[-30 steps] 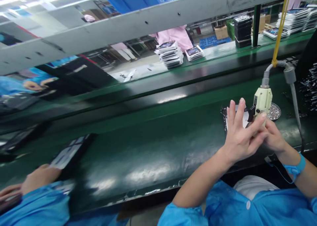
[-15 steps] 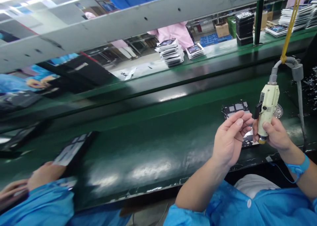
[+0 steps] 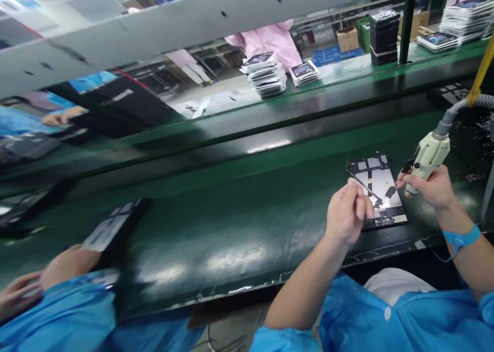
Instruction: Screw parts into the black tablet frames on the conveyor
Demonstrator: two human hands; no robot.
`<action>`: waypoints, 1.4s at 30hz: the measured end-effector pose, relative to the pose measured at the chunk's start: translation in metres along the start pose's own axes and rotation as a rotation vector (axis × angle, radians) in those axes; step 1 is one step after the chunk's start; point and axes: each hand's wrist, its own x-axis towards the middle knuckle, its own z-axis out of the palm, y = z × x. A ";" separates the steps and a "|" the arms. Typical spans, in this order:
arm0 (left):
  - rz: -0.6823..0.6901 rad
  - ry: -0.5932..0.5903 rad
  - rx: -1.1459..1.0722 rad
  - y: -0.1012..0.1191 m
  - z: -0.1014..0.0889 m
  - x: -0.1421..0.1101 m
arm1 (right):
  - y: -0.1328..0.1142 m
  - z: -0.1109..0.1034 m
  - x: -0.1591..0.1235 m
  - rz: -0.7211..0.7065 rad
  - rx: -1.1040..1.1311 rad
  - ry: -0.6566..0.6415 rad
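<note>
My right hand (image 3: 434,187) is wrapped round a pale green electric screwdriver (image 3: 432,154), its tip tilted down and left. The tip is just right of an opened tablet (image 3: 380,177) that lies on the green bench, silver and black inside. My left hand (image 3: 347,213) hovers over the tablet's left edge, thumb and fingertips pressed together. Whatever is between them, if anything, is too small to make out. A thin dark strip (image 3: 360,182) runs slantwise across the tablet near my fingertips.
A grey cable (image 3: 455,110) hangs from a yellow cord (image 3: 487,64) at right. At left, a co-worker's hand (image 3: 69,264) is at another tablet (image 3: 113,226). Stacked white-edged panels (image 3: 266,76) stand on the back shelf. A grey beam (image 3: 173,30) crosses above.
My right hand and the screwdriver have moved right, the tool leaning over more. My left hand has drawn down and left, its fingers now closer together, and more of the tablet shows.
</note>
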 end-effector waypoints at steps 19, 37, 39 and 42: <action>0.287 0.072 0.793 -0.034 -0.099 0.076 | 0.030 -0.022 0.090 -0.229 -0.213 0.142; 0.258 0.113 0.760 -0.045 -0.108 0.068 | 0.041 -0.027 0.077 -0.274 -0.185 0.138; 0.136 0.103 0.577 -0.045 -0.106 0.068 | 0.039 -0.026 0.076 -0.281 -0.164 0.150; -0.010 0.098 0.223 -0.043 -0.102 0.071 | 0.038 -0.027 0.076 -0.284 -0.189 0.166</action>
